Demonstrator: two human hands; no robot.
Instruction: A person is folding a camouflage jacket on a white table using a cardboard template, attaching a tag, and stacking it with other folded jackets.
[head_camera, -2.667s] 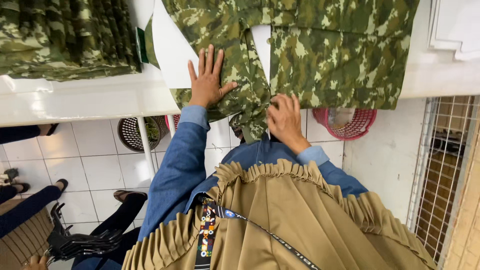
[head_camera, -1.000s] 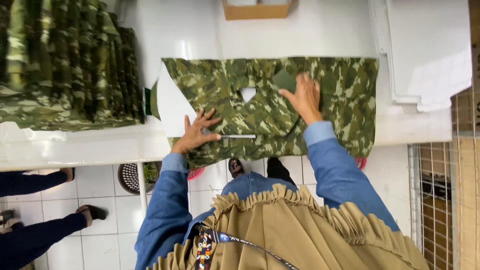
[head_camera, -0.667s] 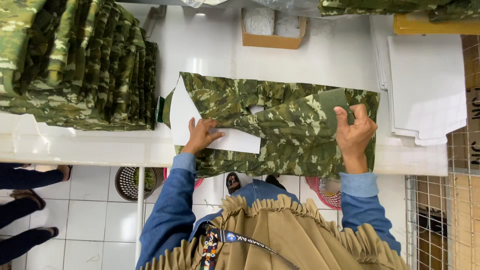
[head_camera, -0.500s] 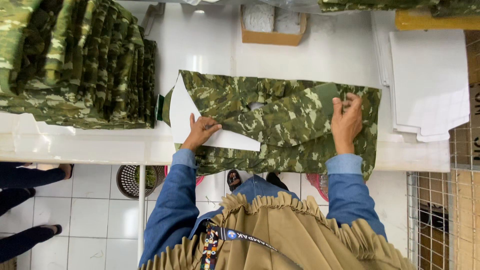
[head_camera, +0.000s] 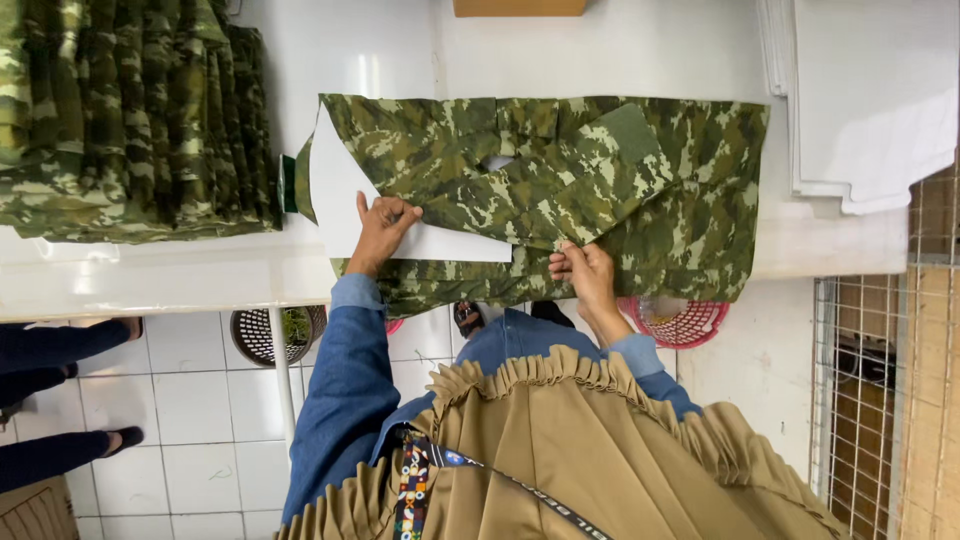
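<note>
A green camouflage shirt (head_camera: 560, 180) lies spread on the white table (head_camera: 400, 60), its lower edge hanging over the front. A white cardboard sheet (head_camera: 345, 200) lies on it, partly covered by folded fabric. My left hand (head_camera: 380, 232) presses flat on the cardboard's lower edge. My right hand (head_camera: 585, 275) pinches a fold of the shirt near the front edge, at the middle.
A tall pile of folded camouflage garments (head_camera: 130, 120) fills the table's left. White cardboard sheets (head_camera: 870, 100) are stacked at the right. A brown box (head_camera: 520, 7) sits at the back. Below are a dark basket (head_camera: 270, 335), a pink basket (head_camera: 680, 320) and another person's legs (head_camera: 60, 350).
My right hand has come from the shirt's right part down to its front edge at the middle and grips a fold. A sleeve now lies folded across the shirt. My left hand stayed on the cardboard.
</note>
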